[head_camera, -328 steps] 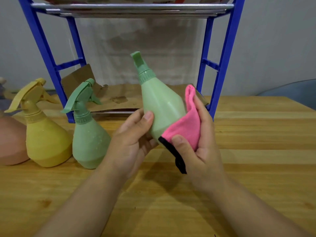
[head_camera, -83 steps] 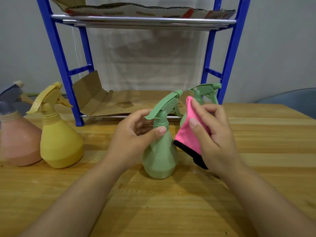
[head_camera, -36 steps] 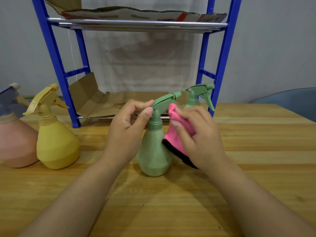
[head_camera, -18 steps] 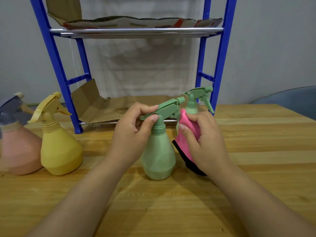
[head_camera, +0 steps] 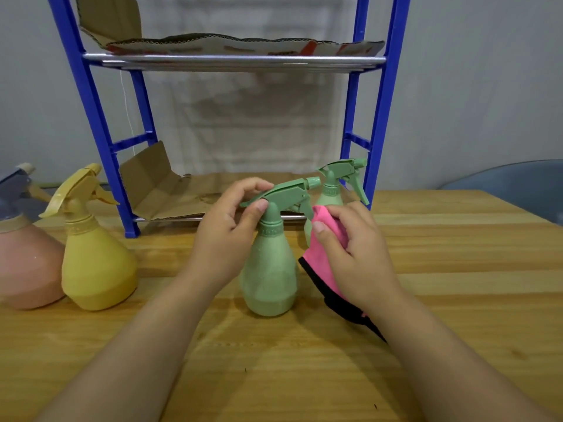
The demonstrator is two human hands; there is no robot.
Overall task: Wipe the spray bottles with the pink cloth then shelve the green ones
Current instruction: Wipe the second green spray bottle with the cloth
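A: Head view, nearest first: where is the green bottle that the person is working on?

B: The near green spray bottle (head_camera: 269,275) stands upright on the wooden table (head_camera: 304,376), between the two hands. The left hand (head_camera: 225,236) pinches its trigger head, thumb under the rear of it and fingers curled over the top. The right hand (head_camera: 356,254) sits just to the bottle's right, closed around the pink cloth (head_camera: 323,257), whose black edge hangs below the palm towards the table.

A: Does the cloth touch the bottle?

B: Its upper fold lies right against the trigger lever; actual contact cannot be told.

A: And farther back?

B: A second green spray bottle (head_camera: 330,193) stands behind the right hand, at the front of the blue rack (head_camera: 380,117), mostly hidden by the cloth. To the left, well apart from the hands, a yellow spray bottle (head_camera: 94,257) stands beside a pink spray bottle (head_camera: 24,263) at the frame's edge. Cardboard (head_camera: 189,190) lines the rack's lower shelf.
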